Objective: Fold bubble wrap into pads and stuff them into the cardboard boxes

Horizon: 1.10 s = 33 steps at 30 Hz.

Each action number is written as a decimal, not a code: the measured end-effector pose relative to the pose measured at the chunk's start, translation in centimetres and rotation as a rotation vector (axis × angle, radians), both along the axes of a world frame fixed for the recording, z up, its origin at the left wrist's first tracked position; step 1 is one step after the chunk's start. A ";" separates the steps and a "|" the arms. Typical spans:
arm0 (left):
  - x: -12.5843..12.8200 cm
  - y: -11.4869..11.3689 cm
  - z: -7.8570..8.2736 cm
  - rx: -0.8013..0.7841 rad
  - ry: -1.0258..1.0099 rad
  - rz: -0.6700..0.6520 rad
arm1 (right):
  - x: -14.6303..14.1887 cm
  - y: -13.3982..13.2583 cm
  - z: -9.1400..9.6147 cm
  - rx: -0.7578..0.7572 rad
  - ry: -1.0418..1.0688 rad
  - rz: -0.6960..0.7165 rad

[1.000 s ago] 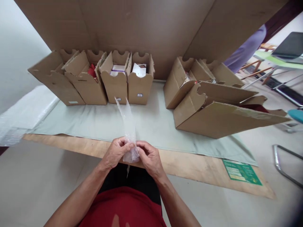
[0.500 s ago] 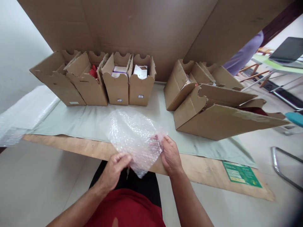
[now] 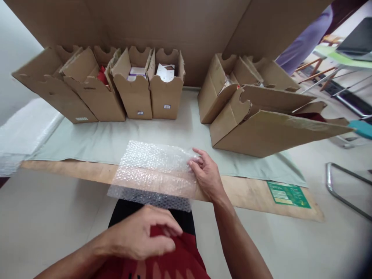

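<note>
A clear sheet of bubble wrap (image 3: 157, 170) lies over the front edge of the table, its near part hanging past the wooden edge. My right hand (image 3: 205, 172) pinches its right side between thumb and fingers. My left hand (image 3: 145, 232) is off the sheet, nearer my body, with thumb and fingers apart and nothing between them. Under the sheet are the pale green cloth (image 3: 95, 143) and the bare wooden edge (image 3: 78, 167).
Cardboard file boxes stand at the back left, one with small white packets (image 3: 165, 72), another with something red (image 3: 102, 75). More cardboard boxes (image 3: 270, 133) are at right. A bubble wrap stack (image 3: 31, 120) lies left. A person's purple sleeve (image 3: 305, 40) shows behind.
My left hand has let go of the bubble wrap and drawn back toward my body. The sheet, bunched up before, now lies flatter. My right hand still holds its right side.
</note>
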<state>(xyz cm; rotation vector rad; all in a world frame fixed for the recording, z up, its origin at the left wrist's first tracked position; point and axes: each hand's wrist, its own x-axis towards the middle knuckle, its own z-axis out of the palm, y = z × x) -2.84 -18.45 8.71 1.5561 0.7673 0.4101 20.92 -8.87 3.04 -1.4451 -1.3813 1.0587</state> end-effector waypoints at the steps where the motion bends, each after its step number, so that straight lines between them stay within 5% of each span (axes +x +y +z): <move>1: -0.9 0.4 0.1 0.129 0.035 0.081 | 0.1 0.4 0.0 0.052 -0.063 -0.026; 4: -3.8 1.7 -1.0 0.597 0.287 0.269 | 1.0 0.9 0.2 0.241 -0.314 -0.097; 7: -6.5 2.4 -3.4 0.878 0.599 0.194 | 2.9 -1.0 0.5 0.418 -0.529 0.015; 11: -9.2 2.3 -5.6 0.997 0.760 0.038 | 5.7 -6.4 0.6 0.459 -0.737 0.297; 14: -10.2 2.2 -6.2 1.031 0.767 0.033 | 6.6 -9.5 0.0 0.423 -0.874 0.332; 19: -10.7 3.1 -6.8 1.107 0.638 0.103 | 4.7 -9.4 -1.3 0.526 -0.942 0.334; 23: -11.1 3.7 -5.1 0.985 0.404 0.232 | 3.0 -7.7 -0.4 0.627 -0.683 0.236; 28: -10.9 4.9 -2.1 0.493 0.335 0.484 | 1.9 -6.7 1.5 0.338 -0.336 0.074; 33: -9.1 6.7 -3.0 0.298 0.444 0.690 | 1.3 -5.1 1.0 0.172 -0.269 -0.074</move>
